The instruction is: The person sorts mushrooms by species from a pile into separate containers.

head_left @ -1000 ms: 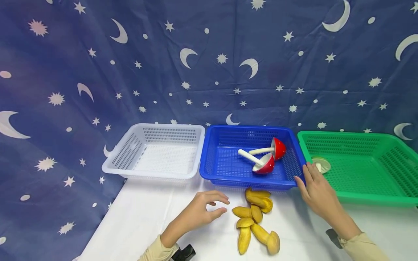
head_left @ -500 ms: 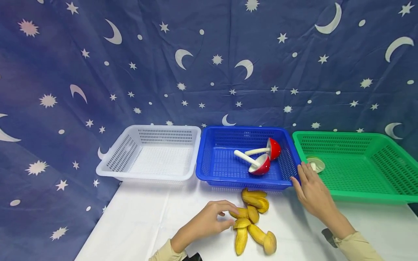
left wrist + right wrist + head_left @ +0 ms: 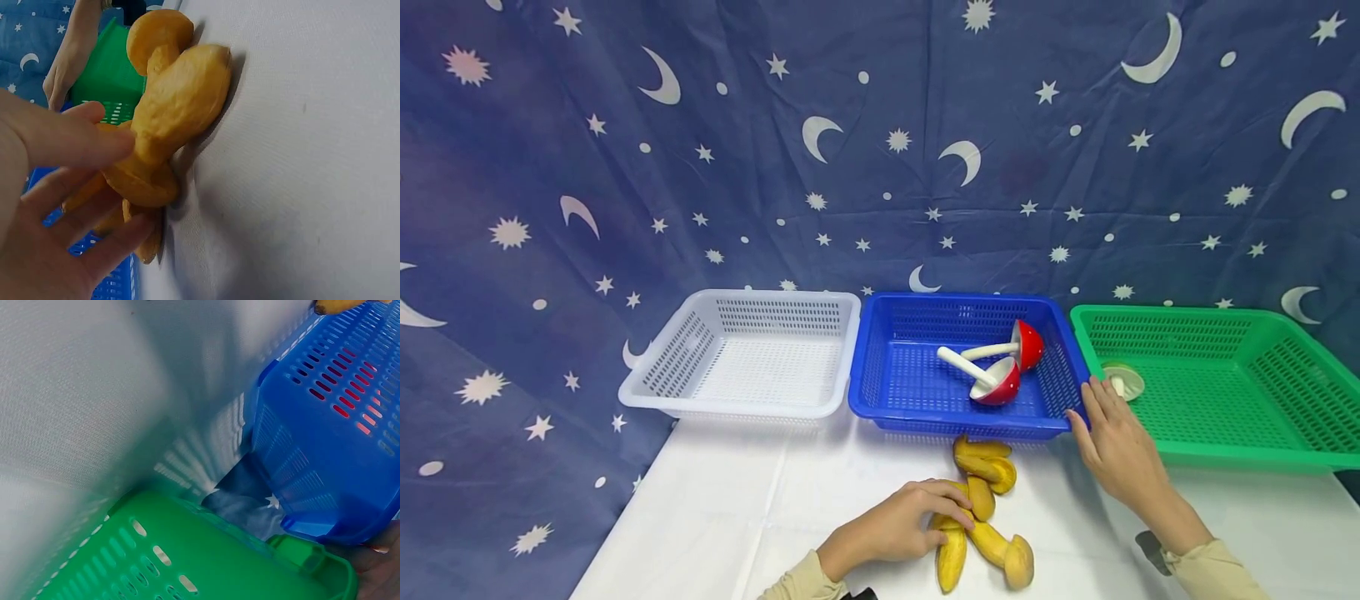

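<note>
The left hand has a loose grip, thumb and fingers parted around the cap end of a yellow mushroom; whether they touch it is hard to tell. It lies on the white surface among other mushrooms, before the blue basket. The right hand rests extended fingers on that basket's right rim, beside the green basket.
</note>
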{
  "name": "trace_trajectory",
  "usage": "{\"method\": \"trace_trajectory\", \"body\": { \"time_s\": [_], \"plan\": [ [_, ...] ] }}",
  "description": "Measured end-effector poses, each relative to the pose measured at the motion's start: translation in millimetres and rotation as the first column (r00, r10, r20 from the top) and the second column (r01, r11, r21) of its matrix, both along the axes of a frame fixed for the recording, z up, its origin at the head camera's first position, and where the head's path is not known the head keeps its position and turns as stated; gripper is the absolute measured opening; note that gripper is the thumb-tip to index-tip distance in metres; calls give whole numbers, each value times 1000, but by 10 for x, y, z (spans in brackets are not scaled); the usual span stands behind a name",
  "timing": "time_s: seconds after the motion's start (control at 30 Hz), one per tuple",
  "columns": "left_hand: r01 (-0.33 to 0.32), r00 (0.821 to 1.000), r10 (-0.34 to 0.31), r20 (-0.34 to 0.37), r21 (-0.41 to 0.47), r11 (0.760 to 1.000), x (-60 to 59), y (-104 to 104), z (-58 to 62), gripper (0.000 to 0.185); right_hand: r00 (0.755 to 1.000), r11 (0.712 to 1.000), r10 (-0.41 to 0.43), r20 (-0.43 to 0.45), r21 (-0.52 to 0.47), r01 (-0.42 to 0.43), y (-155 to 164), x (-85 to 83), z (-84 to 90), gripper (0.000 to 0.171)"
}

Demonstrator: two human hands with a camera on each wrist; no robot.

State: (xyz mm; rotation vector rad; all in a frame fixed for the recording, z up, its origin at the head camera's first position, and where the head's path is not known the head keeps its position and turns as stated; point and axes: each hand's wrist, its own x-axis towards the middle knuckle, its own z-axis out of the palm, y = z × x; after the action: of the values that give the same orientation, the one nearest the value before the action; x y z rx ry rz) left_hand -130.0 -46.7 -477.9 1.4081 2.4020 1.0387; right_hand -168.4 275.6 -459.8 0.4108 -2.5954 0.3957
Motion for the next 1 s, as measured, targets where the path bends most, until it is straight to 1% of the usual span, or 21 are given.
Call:
{"method": "trace_trajectory", "body": {
  "time_s": [0.13,0.3,0.4,0.6,0.7,0.87,1.0],
  "plan": [
    [-4,1000,4,-18,-7,1000,-23,11,-27,36,1000,1000,-7,-6,-7,7,0,8,1,53],
    [-14,1000,13,-19,-60,998,-38,-1,-24,47,1000,1000,-15,-12,-15,15,-5,13,-6,53],
    [-34,999,33,-19,-61,998,-22,-16,-18,51,1000,1000,-23,-16,-14,23,-13,11,-13,53],
    [-85,996,85,-27,13,996,11,-32,-43,48,999,999,-37,-18,-18,37,-29,21,-30,53],
    [-105,994,105,-11,51,993,19,-31,-62,47,999,999,-36,-23,-21,35,-32,20,-41,53],
    [-152,988,152,17,122,981,27,-41,-67,46,999,999,-37,-36,-24,37,-31,11,-55,52],
    [-173,984,178,-11,184,968,21,-68,-36,47,998,999,-42,-43,-23,41,-31,11,-55,52]
  ]
}}
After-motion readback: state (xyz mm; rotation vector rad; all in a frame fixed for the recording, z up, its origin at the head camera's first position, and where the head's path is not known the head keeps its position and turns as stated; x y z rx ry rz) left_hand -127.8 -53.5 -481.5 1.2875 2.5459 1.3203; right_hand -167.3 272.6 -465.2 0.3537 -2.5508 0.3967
